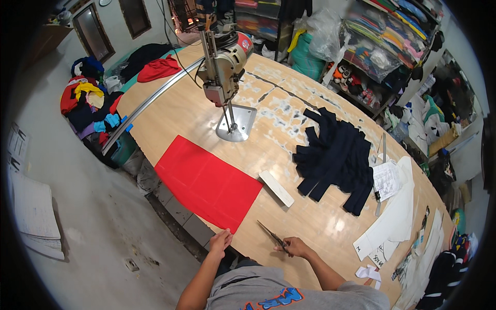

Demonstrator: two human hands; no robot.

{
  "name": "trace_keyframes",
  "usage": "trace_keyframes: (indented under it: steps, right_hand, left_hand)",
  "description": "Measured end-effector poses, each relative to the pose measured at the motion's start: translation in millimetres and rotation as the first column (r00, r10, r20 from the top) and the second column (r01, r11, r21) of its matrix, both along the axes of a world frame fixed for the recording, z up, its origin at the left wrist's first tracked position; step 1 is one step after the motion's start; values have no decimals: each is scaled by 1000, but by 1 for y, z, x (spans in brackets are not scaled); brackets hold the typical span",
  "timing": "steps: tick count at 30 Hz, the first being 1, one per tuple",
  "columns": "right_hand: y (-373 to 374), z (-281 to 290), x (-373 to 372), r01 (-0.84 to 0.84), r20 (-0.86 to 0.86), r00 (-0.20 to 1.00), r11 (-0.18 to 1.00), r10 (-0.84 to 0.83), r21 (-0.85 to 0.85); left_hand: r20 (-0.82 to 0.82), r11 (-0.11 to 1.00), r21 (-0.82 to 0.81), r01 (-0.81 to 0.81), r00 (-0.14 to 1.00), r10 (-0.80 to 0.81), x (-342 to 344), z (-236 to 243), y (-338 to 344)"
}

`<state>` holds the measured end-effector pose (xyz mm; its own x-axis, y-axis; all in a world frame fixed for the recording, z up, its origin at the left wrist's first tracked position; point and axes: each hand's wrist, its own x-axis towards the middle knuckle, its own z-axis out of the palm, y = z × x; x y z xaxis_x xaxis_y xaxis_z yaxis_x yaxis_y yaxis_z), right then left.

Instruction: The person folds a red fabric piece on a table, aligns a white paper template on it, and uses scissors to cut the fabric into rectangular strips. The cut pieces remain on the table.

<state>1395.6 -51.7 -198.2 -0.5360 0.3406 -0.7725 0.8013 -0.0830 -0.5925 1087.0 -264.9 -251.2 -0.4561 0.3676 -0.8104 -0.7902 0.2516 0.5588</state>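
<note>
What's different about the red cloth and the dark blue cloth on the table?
The red cloth lies flat with mostly smooth edges; the dark blue cloth is a jumbled pile with strip-like ends sticking out.
The left hand is at the red cloth's near corner, while no hand is at the dark blue cloth.
Both lie on the same table.

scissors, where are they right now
In the head view, the scissors are in the right hand over the near side of the table, right of the near corner of the red cloth and below the white oblong piece.
</note>
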Motion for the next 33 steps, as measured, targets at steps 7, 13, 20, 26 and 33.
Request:
trace_keyframes:
  steps: [7,13,20,26,33]
  right_hand:
    - [2,27,-8,34,-42,999,999,-32,34]
    - [0,16,2,-27,41,999,998,25,57]
    - [-8,12,15,-25,-13,1000,999,25,-33]
    - [-9,-26,18,-153,-26,988,979,151,-131]
    - [-3,17,-36,-240,-49,971,941,236,-238]
  left_hand:
    - [-47,996,-88,30,998,-34,8,8,17]
    - [-21,997,28,71,997,-70,4,-12,25]
    - [-100,999,26,27,995,-24,11,-30,28]
    - [-103,995,98,-32,994,42,31,-26,22]
    - [-101,1000,6,11,995,-10,33,-13,2]
